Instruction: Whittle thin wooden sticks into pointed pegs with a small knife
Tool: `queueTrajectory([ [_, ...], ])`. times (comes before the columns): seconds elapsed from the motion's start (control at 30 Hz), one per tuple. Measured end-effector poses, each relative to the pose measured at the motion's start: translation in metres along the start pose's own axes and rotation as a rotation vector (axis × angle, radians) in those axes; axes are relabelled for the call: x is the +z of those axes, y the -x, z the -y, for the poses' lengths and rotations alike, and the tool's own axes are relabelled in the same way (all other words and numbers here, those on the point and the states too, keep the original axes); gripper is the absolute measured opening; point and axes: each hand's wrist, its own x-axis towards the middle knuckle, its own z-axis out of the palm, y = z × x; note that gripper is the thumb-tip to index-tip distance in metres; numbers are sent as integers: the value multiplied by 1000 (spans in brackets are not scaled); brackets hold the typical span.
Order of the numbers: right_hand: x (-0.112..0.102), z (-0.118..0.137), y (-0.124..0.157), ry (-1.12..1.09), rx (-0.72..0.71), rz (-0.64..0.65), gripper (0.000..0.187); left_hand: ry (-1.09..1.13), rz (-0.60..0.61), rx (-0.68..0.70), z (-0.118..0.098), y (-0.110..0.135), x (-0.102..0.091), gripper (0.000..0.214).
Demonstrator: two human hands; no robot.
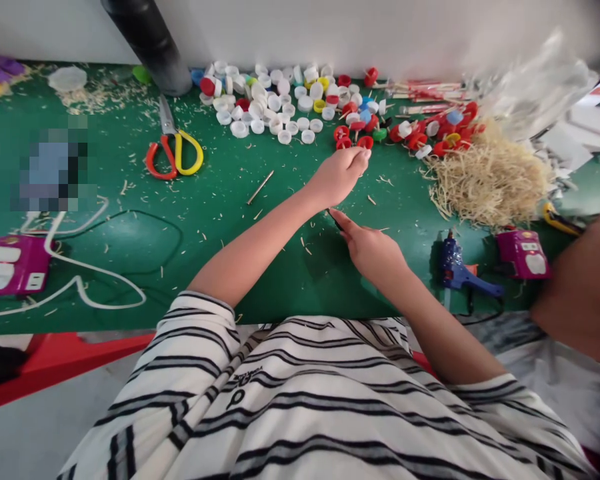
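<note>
My left hand [339,175] reaches forward over the green table [260,253], fingers pinched together near a group of red bottle caps [353,139]; what it pinches is too small to name. My right hand [370,247] rests lower on the table, fingers closed on a thin dark stick-like object [334,219] that pokes out to the left. A loose wooden stick [260,187] lies on the table left of my left hand. White bottle caps [265,100] are heaped at the back.
Red-and-yellow scissors [174,150] lie at left. A pile of wooden sticks [487,177] and a blue glue gun [457,267] sit at right. Purple power strips [15,263] [523,252] with white cable flank the work area. Another person's arm [587,287] is at right.
</note>
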Motion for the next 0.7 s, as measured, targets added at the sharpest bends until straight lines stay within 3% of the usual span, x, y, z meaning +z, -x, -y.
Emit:
queueTrajectory([
  [0.2, 6, -4, 14, -49, 9, 18, 60, 20, -61, -67, 7, -3, -9, 48],
  [0.43, 13, -17, 35, -86, 3, 8, 58, 30, -54, -31, 9, -4, -9, 48],
  [0.7, 1, -13, 18, -134, -9, -105, 58, -46, -18, 19, -4, 3, -4, 45],
])
